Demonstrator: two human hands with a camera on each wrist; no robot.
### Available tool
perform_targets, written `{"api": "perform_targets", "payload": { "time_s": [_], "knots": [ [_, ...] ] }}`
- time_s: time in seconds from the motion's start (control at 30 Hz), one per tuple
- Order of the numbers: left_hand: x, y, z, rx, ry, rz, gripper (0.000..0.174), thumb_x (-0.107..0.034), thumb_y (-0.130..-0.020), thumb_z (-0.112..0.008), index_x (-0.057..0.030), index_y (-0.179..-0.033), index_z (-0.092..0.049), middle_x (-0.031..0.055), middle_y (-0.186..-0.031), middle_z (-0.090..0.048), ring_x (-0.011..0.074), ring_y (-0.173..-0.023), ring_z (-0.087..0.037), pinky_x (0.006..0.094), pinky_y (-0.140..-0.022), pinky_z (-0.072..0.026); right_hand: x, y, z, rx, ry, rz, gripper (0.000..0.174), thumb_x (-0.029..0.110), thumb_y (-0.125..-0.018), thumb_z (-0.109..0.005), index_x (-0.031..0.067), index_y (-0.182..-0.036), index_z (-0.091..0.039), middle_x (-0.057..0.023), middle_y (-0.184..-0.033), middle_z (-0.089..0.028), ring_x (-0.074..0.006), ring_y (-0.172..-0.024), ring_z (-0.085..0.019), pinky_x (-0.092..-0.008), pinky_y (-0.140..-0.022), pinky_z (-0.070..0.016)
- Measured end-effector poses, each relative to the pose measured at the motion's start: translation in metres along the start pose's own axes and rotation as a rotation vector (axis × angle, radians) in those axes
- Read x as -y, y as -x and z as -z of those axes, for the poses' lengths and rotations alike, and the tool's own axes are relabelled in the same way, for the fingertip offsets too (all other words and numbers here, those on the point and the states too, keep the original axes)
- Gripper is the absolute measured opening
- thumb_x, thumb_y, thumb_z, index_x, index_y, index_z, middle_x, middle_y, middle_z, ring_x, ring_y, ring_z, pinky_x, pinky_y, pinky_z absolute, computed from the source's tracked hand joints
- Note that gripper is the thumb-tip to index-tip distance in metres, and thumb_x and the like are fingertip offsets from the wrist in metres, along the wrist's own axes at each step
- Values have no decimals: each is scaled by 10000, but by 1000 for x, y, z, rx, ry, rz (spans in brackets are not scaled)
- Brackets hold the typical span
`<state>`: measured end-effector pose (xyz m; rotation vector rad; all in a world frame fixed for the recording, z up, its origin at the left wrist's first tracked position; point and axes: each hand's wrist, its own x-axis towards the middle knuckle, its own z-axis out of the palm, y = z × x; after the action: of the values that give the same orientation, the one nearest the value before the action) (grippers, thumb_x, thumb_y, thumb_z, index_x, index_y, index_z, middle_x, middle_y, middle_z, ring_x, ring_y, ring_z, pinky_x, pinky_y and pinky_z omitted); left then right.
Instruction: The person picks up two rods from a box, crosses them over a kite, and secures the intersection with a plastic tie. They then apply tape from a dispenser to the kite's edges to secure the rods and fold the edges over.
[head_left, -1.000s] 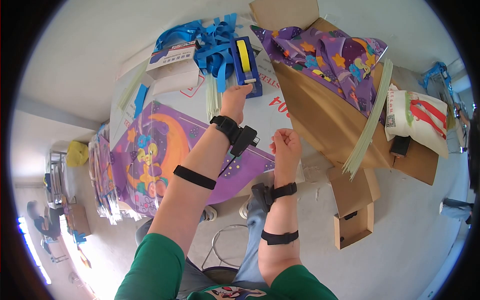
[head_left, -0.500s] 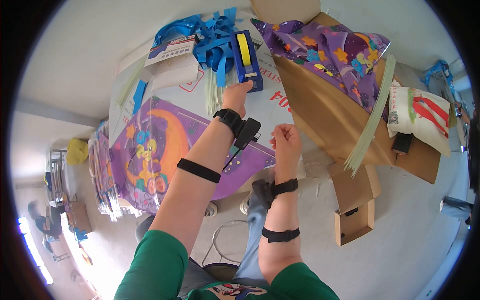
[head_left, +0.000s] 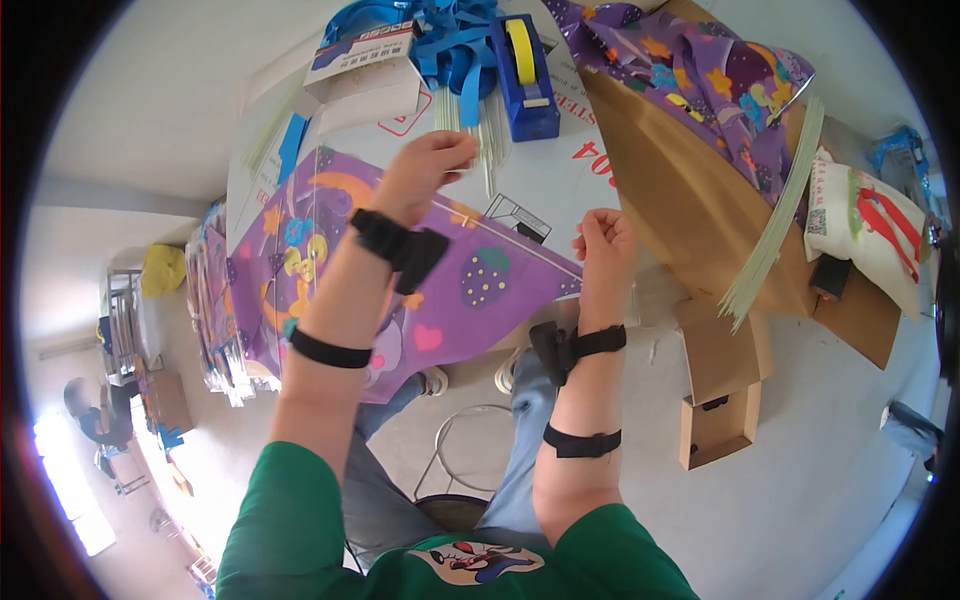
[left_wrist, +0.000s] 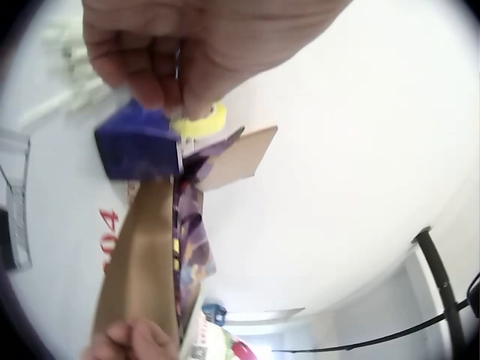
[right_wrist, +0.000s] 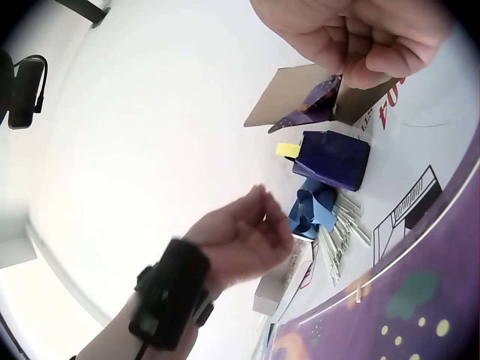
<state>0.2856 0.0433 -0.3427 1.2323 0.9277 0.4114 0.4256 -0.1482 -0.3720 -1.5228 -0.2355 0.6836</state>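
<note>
My left hand (head_left: 425, 170) is raised over the upper edge of a purple printed kite (head_left: 450, 310). Its thumb and fingertips pinch a thin, glinting sliver that looks like clear tape, mostly hidden by the fingers in the left wrist view. Beyond it stands the blue tape dispenser (head_left: 525, 80) with its yellow-cored roll (head_left: 519, 52). My right hand (head_left: 605, 245) hovers near the kite's right-hand corner, fingers curled and thumb against the forefinger. In the right wrist view nothing distinct shows between those right fingertips. A pale rod runs along the kite's upper edge.
Blue ribbons (head_left: 455, 45), an opened white box (head_left: 365, 85) and a bundle of pale rods (head_left: 490, 145) lie at the back. To the right is a large cardboard box (head_left: 660, 170) with more purple fabric (head_left: 690, 75), pale rods (head_left: 780, 220) and a white bag (head_left: 855, 215).
My left hand has left the front of the tape dispenser and come back leftward over the kite. The right hand keeps its pose, while the head view has shifted.
</note>
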Motion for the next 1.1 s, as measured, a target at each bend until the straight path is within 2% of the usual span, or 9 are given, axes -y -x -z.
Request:
{"api": "perform_targets", "payload": {
  "time_s": [0.2,0.33,0.47,0.53,0.73,0.83,0.97,1.03,1.1],
  "knots": [
    [40,32,60,52,-364,257,168,-228,-849,-647,-77,-920,-628,-36,-808,-602,56,-719,-522,209,-665,-412,-12,4,-24,95,58,-3,68,79,-843,-582,12,-853,-576,-24,-732,-596,-106,-605,-558,-218,-554,-446],
    [53,27,54,113,-423,184,160,-198,-830,-654,-63,-912,-629,-29,-798,-601,56,-714,-521,210,-649,-412,-29,6,-48,230,249,54,104,87,-809,-605,3,-870,-604,-46,-736,-609,-132,-629,-572,-262,-601,-470],
    [42,26,50,171,-458,152,174,-190,-817,-657,-58,-925,-628,-11,-806,-608,68,-730,-532,215,-644,-414,-34,3,-69,306,248,10,130,99,-799,-619,10,-894,-626,-59,-732,-613,-138,-652,-580,-279,-608,-469],
    [45,22,55,213,-461,130,163,-175,-831,-647,-69,-951,-621,-25,-816,-600,57,-742,-532,210,-648,-413,-33,-11,-79,414,497,273,146,122,-793,-639,14,-891,-645,-67,-736,-623,-144,-672,-584,-280,-610,-468],
    [48,20,60,263,-468,113,164,-137,-836,-638,-64,-980,-611,-30,-829,-595,47,-760,-537,205,-648,-416,-24,-15,-94,624,528,75,161,92,-776,-661,-28,-884,-655,-52,-737,-650,-99,-658,-576,-236,-606,-459],
    [47,20,55,276,-443,125,158,-130,-829,-642,-62,-968,-610,-29,-826,-594,49,-754,-536,206,-646,-413,-27,-18,-100,618,474,71,168,138,-757,-669,-20,-814,-654,-86,-710,-662,-158,-640,-622,-280,-588,-470],
    [59,15,56,284,-434,136,141,-128,-817,-657,-63,-932,-608,-32,-808,-592,52,-723,-527,212,-629,-402,-21,-23,-97,595,563,62,148,127,-761,-657,-17,-795,-654,-90,-704,-664,-175,-629,-625,-291,-590,-476],
    [62,17,54,279,-402,129,135,-132,-815,-662,-65,-920,-607,-34,-797,-589,51,-710,-522,212,-622,-398,-28,-27,-97,584,648,189,136,117,-760,-646,-14,-794,-653,-96,-701,-664,-199,-628,-630,-306,-600,-482],
    [64,18,53,271,-376,119,130,-135,-814,-666,-67,-908,-607,-36,-786,-586,50,-698,-517,211,-615,-393,-29,-26,-98,556,647,193,134,115,-760,-643,-14,-793,-653,-101,-699,-663,-207,-627,-629,-312,-603,-483]
  ]
}}
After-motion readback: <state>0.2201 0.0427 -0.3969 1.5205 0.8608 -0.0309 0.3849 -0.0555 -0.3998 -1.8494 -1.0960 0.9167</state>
